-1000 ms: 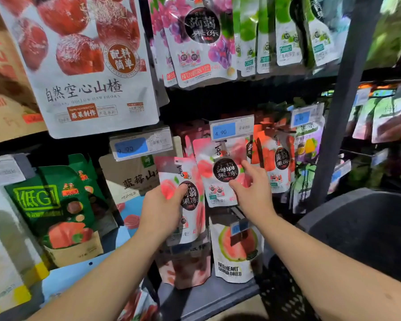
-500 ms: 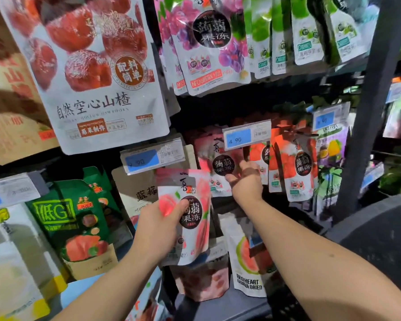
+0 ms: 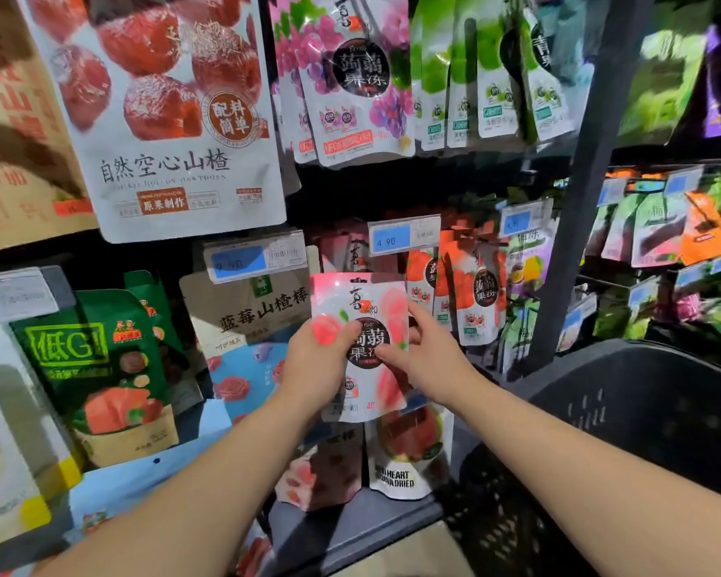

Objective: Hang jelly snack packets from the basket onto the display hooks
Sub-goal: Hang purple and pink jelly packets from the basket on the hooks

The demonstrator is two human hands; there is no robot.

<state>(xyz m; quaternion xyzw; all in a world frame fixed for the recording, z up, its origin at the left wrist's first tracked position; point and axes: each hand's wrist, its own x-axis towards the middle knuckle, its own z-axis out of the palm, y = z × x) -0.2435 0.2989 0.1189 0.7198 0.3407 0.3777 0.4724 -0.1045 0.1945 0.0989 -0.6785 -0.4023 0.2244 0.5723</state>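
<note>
Peach jelly packet [image 3: 361, 297]: held upright and face-out just below the 4.90 price tag [image 3: 404, 239], not yet on a hook, its top edge just short of the tag's lower edge.
Left hand [image 3: 317, 364]: wraps the packet's left side, thumb across the printed front, fingers hidden behind. The firm hold appears to carry the pouch's weight.
Right hand [image 3: 429, 360]: pinches the right side, thumb on the black label, fingers curled round the back edge. It is likely there to steer the packet's top onto the hook.
Display hook: hidden behind the price tag. The hanging hole at the packet's top is too blurred to make out.
Hung pink packets [image 3: 350, 251]: just left of the tag and behind it, in similar print, which suggests this is the row the packet belongs to.
Red jelly packets [image 3: 475, 293]: below and right of the tag, crowding close to the right hand. This is the tight side.
Blueberry hawthorn box [image 3: 250, 310]: lower left of the tag, just beside the left hand, so there is little slack there either.
Open room: judged to lie in front of the tag, toward the wearer. The packet probably has to rise and go in over the hook's tip.
Basket [image 3: 662, 410]: well to the lower right of the tag, dark and perforated, its inside too dim to show stock.
Risk: the tag's plastic holder may snag the pouch's top seam.
</note>
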